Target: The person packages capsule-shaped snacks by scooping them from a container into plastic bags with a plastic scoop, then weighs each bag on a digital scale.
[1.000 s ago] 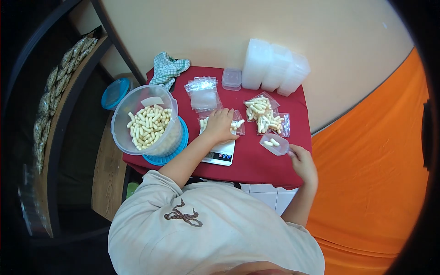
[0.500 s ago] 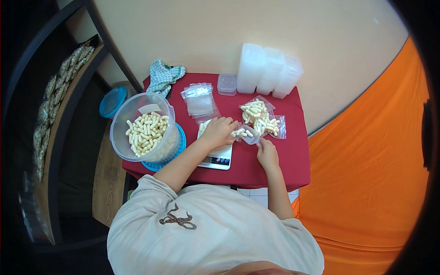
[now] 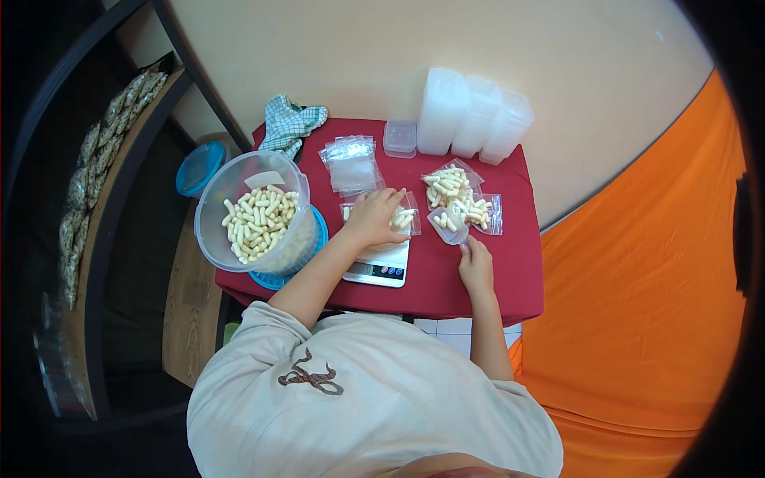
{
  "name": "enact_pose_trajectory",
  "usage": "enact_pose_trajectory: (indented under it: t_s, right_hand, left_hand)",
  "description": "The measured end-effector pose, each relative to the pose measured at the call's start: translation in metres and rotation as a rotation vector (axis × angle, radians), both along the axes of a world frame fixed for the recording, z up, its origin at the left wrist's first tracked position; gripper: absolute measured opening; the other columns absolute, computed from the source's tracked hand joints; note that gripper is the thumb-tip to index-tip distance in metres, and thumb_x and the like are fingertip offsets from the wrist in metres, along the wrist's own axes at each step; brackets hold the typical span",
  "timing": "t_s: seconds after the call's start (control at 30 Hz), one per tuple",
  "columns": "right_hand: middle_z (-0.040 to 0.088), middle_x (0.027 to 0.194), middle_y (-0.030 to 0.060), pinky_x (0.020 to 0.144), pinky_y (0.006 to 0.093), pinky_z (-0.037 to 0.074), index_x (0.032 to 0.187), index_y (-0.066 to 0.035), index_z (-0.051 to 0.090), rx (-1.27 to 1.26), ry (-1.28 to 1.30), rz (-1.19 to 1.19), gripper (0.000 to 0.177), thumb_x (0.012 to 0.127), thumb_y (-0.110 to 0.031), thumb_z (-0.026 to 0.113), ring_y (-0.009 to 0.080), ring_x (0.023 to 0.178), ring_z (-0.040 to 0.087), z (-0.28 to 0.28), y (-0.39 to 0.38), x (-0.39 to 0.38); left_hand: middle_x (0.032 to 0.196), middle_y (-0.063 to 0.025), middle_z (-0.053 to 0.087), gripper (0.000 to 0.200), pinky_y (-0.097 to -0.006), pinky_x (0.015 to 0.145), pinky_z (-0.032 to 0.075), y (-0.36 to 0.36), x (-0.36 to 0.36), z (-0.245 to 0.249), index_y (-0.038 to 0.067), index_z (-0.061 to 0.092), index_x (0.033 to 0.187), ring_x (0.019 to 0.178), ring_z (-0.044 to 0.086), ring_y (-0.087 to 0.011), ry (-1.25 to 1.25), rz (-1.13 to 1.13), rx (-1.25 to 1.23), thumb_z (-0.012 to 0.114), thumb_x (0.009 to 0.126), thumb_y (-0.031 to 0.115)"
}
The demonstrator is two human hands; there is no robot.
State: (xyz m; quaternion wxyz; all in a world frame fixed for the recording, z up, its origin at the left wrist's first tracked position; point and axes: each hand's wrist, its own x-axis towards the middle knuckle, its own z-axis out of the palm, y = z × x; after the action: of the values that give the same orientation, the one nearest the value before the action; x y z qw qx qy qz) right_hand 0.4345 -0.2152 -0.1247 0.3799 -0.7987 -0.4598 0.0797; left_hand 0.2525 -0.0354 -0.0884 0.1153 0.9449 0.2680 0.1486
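Observation:
My left hand (image 3: 373, 218) is over a small clear zip bag (image 3: 413, 223) of cream-coloured, capsule-shaped pieces on the white digital scale (image 3: 392, 279). Its thumb and fingers are spread at either side of the bag's pieces; the palm hides part of the bag and the scale's platform. In my right hand (image 3: 476, 267) is the handle of a clear plastic scoop (image 3: 451, 237), which has a few of the same pieces in it. Just beyond the scoop lie filled clear bags (image 3: 449, 182) of these pieces.
A large clear tub (image 3: 205, 227) of the pieces sits on the left, near a blue lid (image 3: 319, 247). Flat bags (image 3: 355, 171), a small square container (image 3: 400, 138), stacked clear containers (image 3: 442, 111) and a checked cloth (image 3: 291, 123) occupy the back of the red-covered table (image 3: 502, 295).
The scoop has moved right, away from the bag at my left hand, and holds fewer visible pieces. My left hand's thumb and fingers have spread apart.

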Motion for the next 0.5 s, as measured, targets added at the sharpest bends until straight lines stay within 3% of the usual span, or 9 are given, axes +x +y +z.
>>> enact_pose_trajectory:
  t_s: [0.07, 0.1, 0.2, 0.5]
  right_hand:
    - [0.059, 0.088, 0.0206, 0.071, 0.0449, 0.045, 0.107, -0.001, 0.057, 0.019, 0.012, -0.017, 0.023, 0.086, -0.011, 0.052, 0.0395, 0.082, 0.057, 0.004, -0.004, 0.004]
    - [0.061, 0.094, 0.0217, 0.077, 0.0389, 0.046, 0.107, 0.003, 0.058, -0.028, 0.022, -0.049, 0.024, 0.087, -0.009, 0.054, 0.0367, 0.088, 0.060, 0.012, -0.006, 0.003]
    - [0.059, 0.088, 0.0209, 0.071, 0.0447, 0.045, 0.105, -0.001, 0.058, 0.062, -0.036, -0.041, 0.022, 0.086, -0.010, 0.053, 0.0395, 0.083, 0.057, 0.010, -0.013, 0.012]
    - [0.060, 0.097, 0.0225, 0.079, 0.0425, 0.046, 0.107, 0.002, 0.057, 0.035, -0.028, -0.078, 0.024, 0.086, -0.009, 0.053, 0.0388, 0.091, 0.058, 0.014, -0.023, 0.024]
  left_hand:
    - [0.126, -0.0143, 0.047, 0.096, -0.0445, 0.096, 0.034, -0.001, 0.001, 0.002, 0.006, 0.039, 0.134, 0.116, 0.047, -0.0294, 0.056, 0.020, -0.043, 0.076, 0.056, 0.049]
    - [0.126, -0.0143, 0.047, 0.096, -0.0445, 0.096, 0.034, -0.002, 0.000, 0.003, 0.006, 0.039, 0.134, 0.116, 0.047, -0.0294, 0.054, 0.024, -0.048, 0.076, 0.056, 0.049]
    - [0.127, -0.0143, 0.046, 0.098, -0.0459, 0.097, 0.033, -0.001, -0.004, 0.004, 0.006, 0.038, 0.134, 0.117, 0.046, -0.0297, 0.007, 0.030, -0.017, 0.076, 0.055, 0.050]
    - [0.127, -0.0156, 0.047, 0.100, -0.0465, 0.099, 0.033, -0.004, -0.018, 0.021, 0.006, 0.032, 0.137, 0.118, 0.045, -0.0309, -0.150, 0.083, 0.006, 0.073, 0.057, 0.050]
